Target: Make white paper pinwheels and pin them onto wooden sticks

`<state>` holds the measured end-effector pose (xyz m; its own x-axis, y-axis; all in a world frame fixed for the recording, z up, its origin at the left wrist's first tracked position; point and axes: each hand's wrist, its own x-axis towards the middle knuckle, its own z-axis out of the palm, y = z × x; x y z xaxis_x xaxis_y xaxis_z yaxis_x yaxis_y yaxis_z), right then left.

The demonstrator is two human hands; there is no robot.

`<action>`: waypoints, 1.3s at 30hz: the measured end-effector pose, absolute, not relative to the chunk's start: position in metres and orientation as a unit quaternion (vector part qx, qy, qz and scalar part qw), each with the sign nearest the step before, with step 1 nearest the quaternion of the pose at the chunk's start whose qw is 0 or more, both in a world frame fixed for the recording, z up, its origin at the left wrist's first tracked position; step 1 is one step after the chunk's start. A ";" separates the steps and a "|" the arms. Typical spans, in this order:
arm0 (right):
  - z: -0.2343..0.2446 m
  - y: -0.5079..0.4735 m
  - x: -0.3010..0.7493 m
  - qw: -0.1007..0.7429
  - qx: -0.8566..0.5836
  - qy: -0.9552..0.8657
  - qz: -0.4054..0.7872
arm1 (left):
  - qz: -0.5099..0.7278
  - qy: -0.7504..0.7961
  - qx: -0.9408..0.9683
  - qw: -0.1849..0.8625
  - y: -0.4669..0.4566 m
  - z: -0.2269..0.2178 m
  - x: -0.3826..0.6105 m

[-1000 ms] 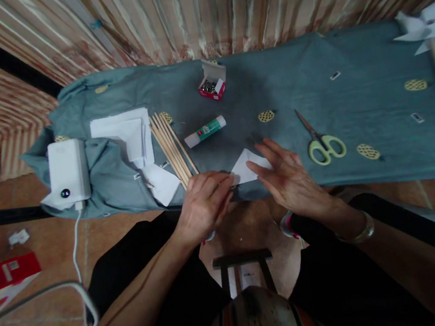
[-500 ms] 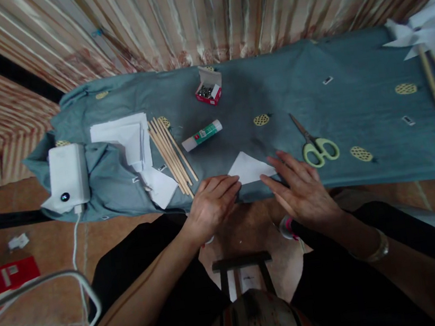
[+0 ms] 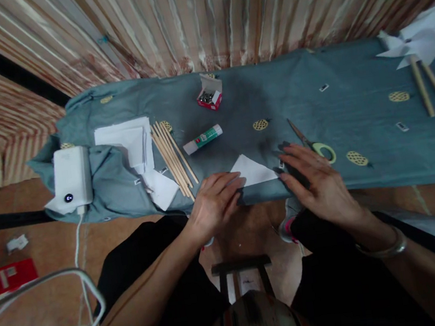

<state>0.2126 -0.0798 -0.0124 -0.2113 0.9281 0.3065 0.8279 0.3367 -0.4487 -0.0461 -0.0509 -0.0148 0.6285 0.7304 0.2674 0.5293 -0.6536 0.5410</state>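
A white sheet of paper, folded into a triangle, lies near the front edge of the cloth-covered table. Its left corner is under the fingers of my left hand, which are close together and hold it there. At the right corner, my right hand is open with fingers apart, its thumb close to the paper's tip and nothing in its grasp. Scissors with green handles lie just beyond the right hand, which hides one handle loop. A glue stick lies behind the folded paper.
Several wooden sticks lie left of my left hand, beside stacked white paper. An opened small red box holds metal pieces. A white power bank with a cable sits far left. Paper pinwheels on sticks lie far right.
My right hand has slid right along the folded paper to beyond its tip, now covering part of the scissors. The left hand stays at the paper's left corner. The view has shifted slightly.
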 end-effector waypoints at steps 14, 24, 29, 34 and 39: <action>-0.019 -0.055 0.176 0.316 -0.575 -0.707 0.264 | 0.325 0.492 0.710 0.385 -0.033 -0.010 -0.032; 0.025 -0.054 0.182 0.373 -0.485 -0.780 0.129 | 0.387 0.486 0.477 0.621 -0.016 0.002 -0.023; 0.035 -0.052 0.181 0.379 -0.472 -0.795 0.040 | 0.345 0.471 0.452 0.674 -0.010 0.011 -0.020; 0.033 -0.039 0.177 0.468 -0.539 -0.691 0.114 | 0.450 0.481 0.464 0.593 0.000 0.011 -0.017; 0.023 -0.014 0.161 0.594 -0.539 -0.465 0.375 | 0.528 0.482 0.462 0.525 0.013 0.015 -0.012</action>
